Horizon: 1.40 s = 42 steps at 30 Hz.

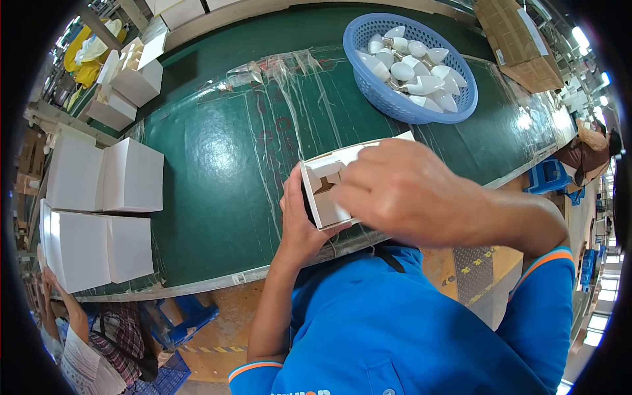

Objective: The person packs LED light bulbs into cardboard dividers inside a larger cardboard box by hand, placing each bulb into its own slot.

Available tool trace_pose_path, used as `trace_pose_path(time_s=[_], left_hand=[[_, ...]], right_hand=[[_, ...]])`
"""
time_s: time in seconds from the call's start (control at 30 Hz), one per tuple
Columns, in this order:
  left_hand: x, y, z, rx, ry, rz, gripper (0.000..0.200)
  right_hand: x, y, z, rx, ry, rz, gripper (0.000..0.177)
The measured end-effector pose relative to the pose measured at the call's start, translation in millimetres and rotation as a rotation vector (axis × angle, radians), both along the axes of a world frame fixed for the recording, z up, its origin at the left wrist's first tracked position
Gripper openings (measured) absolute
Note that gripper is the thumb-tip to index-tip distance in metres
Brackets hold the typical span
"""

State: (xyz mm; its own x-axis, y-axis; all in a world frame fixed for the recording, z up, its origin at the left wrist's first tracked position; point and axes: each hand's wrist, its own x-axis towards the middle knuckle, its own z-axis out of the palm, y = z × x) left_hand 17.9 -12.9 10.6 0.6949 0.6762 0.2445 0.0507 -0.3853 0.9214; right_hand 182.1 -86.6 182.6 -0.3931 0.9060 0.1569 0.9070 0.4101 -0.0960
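Note:
An open white box (334,212) with cardboard dividers inside stands at the near edge of the green table. Fingers of my left hand (299,220) wrap round its left side and underside. Over the box's right part is my right hand (401,187), closed with the fingers curled; what it holds, if anything, is hidden. Beyond the box, a blue plastic basket (368,92) holds several white bulbs (421,84).
White boxes (79,243) stand at the table's left, with open boxes (137,76) farther back. A brown carton (517,43) is at the back right. Co-workers are at the lower left and far right; a blue stool (184,319) stands below the table (210,151).

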Motion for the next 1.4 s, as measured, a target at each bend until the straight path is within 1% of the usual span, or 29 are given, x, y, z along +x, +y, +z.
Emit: trace_pose_path(time_s=[0.07, 0.13, 0.2, 0.23, 0.3, 0.4, 0.43, 0.47, 0.53, 0.6, 0.7, 0.73, 0.8, 0.83, 0.87, 0.9, 0.93, 0.97, 1.0, 1.03, 1.07, 1.1, 1.13, 1.2, 1.23, 1.3, 1.33, 1.37, 1.4], left_hand=[[1.8, 3.5, -11.2, -0.030, 0.037, -0.012, 0.118], [0.1, 4.4, -18.2, -0.056, 0.076, -0.028, 0.118], [-1.6, 2.1, -19.6, -0.031, 0.063, -0.015, 0.117], [-2.9, 1.3, -19.2, -0.034, 0.070, -0.010, 0.117], [-2.8, 2.7, -17.4, -0.155, 0.126, -0.051, 0.118], [-2.4, 5.7, -20.3, -0.133, 0.187, -0.066, 0.115], [-1.7, 5.3, -23.1, -0.136, 0.187, -0.067, 0.115], [-0.1, 4.3, -24.8, -0.118, 0.150, -0.060, 0.113], [1.4, 3.1, -23.4, -0.104, 0.114, -0.052, 0.111], [3.7, 4.1, -7.2, 0.125, -0.042, -0.036, 0.103], [6.4, 4.3, -18.7, 0.166, -0.022, 0.008, 0.097], [7.0, 4.1, -20.1, 0.165, -0.024, 0.007, 0.097], [8.9, 4.5, -11.6, -0.107, -0.116, -0.065, 0.092], [7.5, 4.3, -7.7, -0.106, -0.116, -0.065, 0.092], [5.5, 3.8, -4.1, -0.019, -0.043, -0.036, 0.094], [3.3, 2.7, -2.8, 0.068, 0.030, -0.008, 0.095], [0.5, 2.2, -9.2, 0.068, 0.032, -0.011, 0.095], [-1.9, 2.9, -16.8, -0.002, 0.069, -0.043, 0.098], [-4.7, 3.0, -22.2, -0.071, 0.105, -0.077, 0.101], [-9.4, 1.9, -25.0, -0.069, 0.101, -0.083, 0.101], [-14.7, 0.7, -20.5, -0.170, 0.142, -0.056, 0.105], [-19.9, 1.2, -14.7, -0.268, 0.182, -0.029, 0.108], [-25.1, 2.4, -5.4, -0.264, 0.182, -0.029, 0.108], [-38.8, 5.8, 16.0, -0.650, 0.206, -0.108, 0.112], [-51.8, 9.3, 20.6, -0.643, 0.211, -0.102, 0.112], [-72.3, 14.3, 35.4, 0.086, 0.546, -0.182, 0.113], [-76.2, 9.2, 53.3, 0.094, 0.550, -0.179, 0.113], [-74.9, 1.2, 91.7, 0.148, 0.367, -0.078, 0.107], [-73.7, -3.8, 119.6, 0.198, 0.183, 0.021, 0.101]], right_hand=[[-12.3, -0.4, 0.3, 0.086, 0.062, 0.089, 0.013], [-11.5, 5.0, -16.5, 0.101, 0.065, 0.096, 0.013], [-10.8, 10.8, -20.4, 0.114, 0.067, 0.108, 0.012], [-9.9, 11.4, -19.4, 0.075, 0.056, 0.108, 0.011], [-10.3, 13.3, -13.6, 0.036, 0.047, 0.106, 0.010], [-13.4, 15.6, -6.4, -0.043, 0.033, 0.123, 0.010], [-17.5, 15.7, -5.7, -0.056, -0.042, 0.115, 0.010], [-20.1, 16.3, -4.7, -0.070, -0.117, 0.108, 0.011], [-21.1, 18.4, 1.0, -0.115, -0.128, 0.109, 0.012], [-23.1, 20.1, 4.8, -0.158, -0.143, 0.109, 0.013], [-29.8, 19.8, 6.7, -0.205, -0.167, 0.120, 0.013], [-31.8, 18.6, 4.1, -0.155, -0.201, 0.126, 0.014], [-33.4, 16.8, -3.3, -0.103, -0.234, 0.133, 0.015], [-33.3, 15.1, -8.4, -0.021, -0.237, 0.114, 0.016], [-33.2, 14.0, -11.4, 0.060, -0.239, 0.095, 0.017], [-30.9, 13.7, -14.1, 0.059, -0.238, 0.095, 0.017], [-26.3, 14.5, -16.4, 0.094, -0.136, 0.108, 0.016], [-21.7, 15.3, -16.5, 0.130, -0.035, 0.119, 0.015], [-16.4, 15.2, -15.3, 0.130, -0.037, 0.110, 0.015], [-10.4, 15.7, -12.3, 0.111, 0.085, 0.078, 0.013], [-6.0, 14.9, -9.4, 0.093, 0.208, 0.048, 0.012], [-3.7, 11.9, -7.3, 0.224, 0.255, 0.013, 0.015], [1.0, 4.9, 2.3, 0.228, 0.254, 0.013, 0.015], [13.9, -13.4, 25.4, 0.257, 0.241, -0.078, 0.019], [18.2, -20.2, 24.5, 0.264, 0.247, -0.075, 0.019], [23.0, -30.8, 19.4, 0.028, 0.270, 0.010, 0.017], [22.3, -32.0, 12.0, 0.036, 0.273, 0.011, 0.017], [20.6, -32.5, -0.9, 0.044, 0.180, 0.005, 0.016], [19.4, -31.7, -13.9, 0.049, 0.087, -0.002, 0.015]])
